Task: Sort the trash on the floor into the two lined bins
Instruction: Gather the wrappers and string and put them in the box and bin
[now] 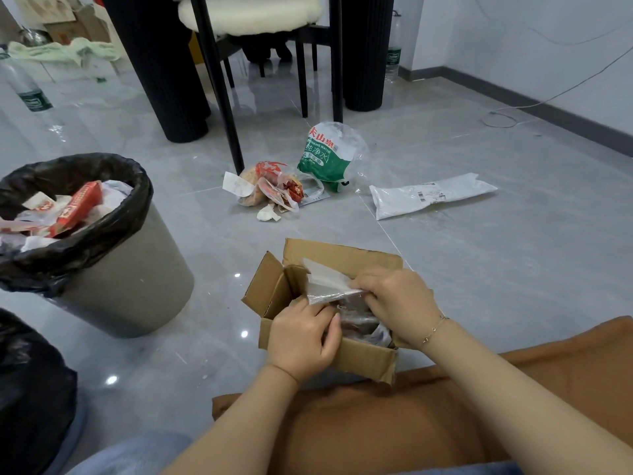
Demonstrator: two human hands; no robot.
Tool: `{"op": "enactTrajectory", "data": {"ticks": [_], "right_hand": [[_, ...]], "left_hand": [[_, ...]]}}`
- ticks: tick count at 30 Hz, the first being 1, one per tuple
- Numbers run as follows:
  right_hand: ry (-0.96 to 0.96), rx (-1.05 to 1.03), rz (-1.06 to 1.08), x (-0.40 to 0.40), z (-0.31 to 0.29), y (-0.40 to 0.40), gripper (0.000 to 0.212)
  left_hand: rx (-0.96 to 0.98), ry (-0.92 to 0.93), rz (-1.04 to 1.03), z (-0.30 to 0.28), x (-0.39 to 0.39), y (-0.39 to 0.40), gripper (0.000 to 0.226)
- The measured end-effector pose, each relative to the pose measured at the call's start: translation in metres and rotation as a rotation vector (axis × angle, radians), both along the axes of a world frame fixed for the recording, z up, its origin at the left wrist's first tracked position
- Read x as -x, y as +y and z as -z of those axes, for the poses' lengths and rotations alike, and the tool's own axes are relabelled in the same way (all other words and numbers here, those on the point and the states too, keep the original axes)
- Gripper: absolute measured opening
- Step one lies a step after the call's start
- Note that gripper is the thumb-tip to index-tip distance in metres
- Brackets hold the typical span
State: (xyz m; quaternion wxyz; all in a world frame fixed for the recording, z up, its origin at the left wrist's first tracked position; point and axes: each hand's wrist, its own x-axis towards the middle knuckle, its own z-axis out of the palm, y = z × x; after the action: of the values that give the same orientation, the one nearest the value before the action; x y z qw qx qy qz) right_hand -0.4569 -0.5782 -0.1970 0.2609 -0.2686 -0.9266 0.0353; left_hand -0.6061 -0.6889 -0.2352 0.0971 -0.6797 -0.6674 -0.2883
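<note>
Item: cardboard box (pixel 356 351), brown, flaps open, on the grey tiled floor (pixel 479 269) near us, just beyond the brown fabric across our lap. Inside we see crumpled clear plastic and dark contents we cannot identify.

Item: our left hand (pixel 301 341), at the box's near-left edge, fingers curled over the rim and against the plastic inside; whether they grip the box wall or the plastic we cannot tell.

Item: our right hand (pixel 397 299), a thin bracelet at its wrist, fingers bent and pinching a clear plastic sheet (pixel 329 284) that sticks up out of the box toward the left.

Item: grey bin (pixel 137 279), black liner folded over its rim, standing to the left of the box and apart from it. It holds red cartons, white paper and wrappers, heaped near the rim.

Item: second black-lined bin (pixel 30 399), at the near left edge, only partly in view.

Item: loose trash farther out on the floor: a red-and-white bundle of wrappers (pixel 270 190), a green-and-white water-bottle pack wrap (pixel 327 156) just right of it, touching or nearly so, and a white mailer bag (pixel 431 195) lying flat to the far right, apart from both.

Item: dark table legs (pixel 161 63) and a chair (pixel 253 15) with a cream cushion, far centre. A clear bottle (pixel 27 87) stands at the far left.
</note>
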Motion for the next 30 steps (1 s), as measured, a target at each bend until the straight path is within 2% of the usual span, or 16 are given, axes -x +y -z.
{"op": "enactTrajectory", "data": {"ticks": [3,6,10,12,13,15,17,19,23,26,28,30], "right_hand": [[-0.077,0.125,0.01,-0.003,-0.001,0.002,0.028],[-0.346,0.225,0.052,0.002,-0.003,0.003,0.024],[-0.448,0.252,0.104,0.006,-0.001,0.003,0.019],[-0.449,0.289,0.1,0.003,-0.002,0.005,0.018],[-0.45,0.308,0.089,0.0,-0.004,0.007,0.018],[-0.441,0.377,0.045,-0.006,-0.007,0.01,0.016],[-0.424,0.502,-0.002,-0.01,-0.01,0.011,0.022],[-0.387,0.627,-0.039,-0.013,-0.015,0.01,0.026],[-0.335,0.666,-0.037,-0.016,-0.021,0.009,0.019],[-0.281,0.743,-0.046,-0.021,-0.023,0.013,0.016],[-0.279,0.722,-0.035,-0.022,-0.021,0.016,0.011],[-0.34,0.589,0.017,-0.02,-0.015,0.017,0.014]], "left_hand": [[0.024,-0.046,0.006,0.0,0.004,0.002,0.029],[0.014,-0.067,0.032,0.0,0.005,0.002,0.027],[-0.075,-0.176,0.032,-0.005,0.004,0.002,0.007],[-0.068,-0.191,-0.043,-0.011,0.003,0.007,0.023],[-0.016,-0.165,-0.066,-0.015,0.005,0.011,0.031],[0.211,-0.098,0.007,-0.027,0.011,0.018,0.04],[0.466,-0.08,0.115,-0.036,0.021,0.025,0.036],[0.624,-0.091,0.128,-0.043,0.025,0.032,0.024],[0.805,-0.177,0.098,-0.048,0.021,0.041,0.02],[0.852,-0.168,0.094,-0.041,0.018,0.044,0.021],[0.871,-0.145,0.085,-0.037,0.015,0.048,0.032],[0.908,-0.129,0.056,-0.034,0.011,0.052,0.045]]}}
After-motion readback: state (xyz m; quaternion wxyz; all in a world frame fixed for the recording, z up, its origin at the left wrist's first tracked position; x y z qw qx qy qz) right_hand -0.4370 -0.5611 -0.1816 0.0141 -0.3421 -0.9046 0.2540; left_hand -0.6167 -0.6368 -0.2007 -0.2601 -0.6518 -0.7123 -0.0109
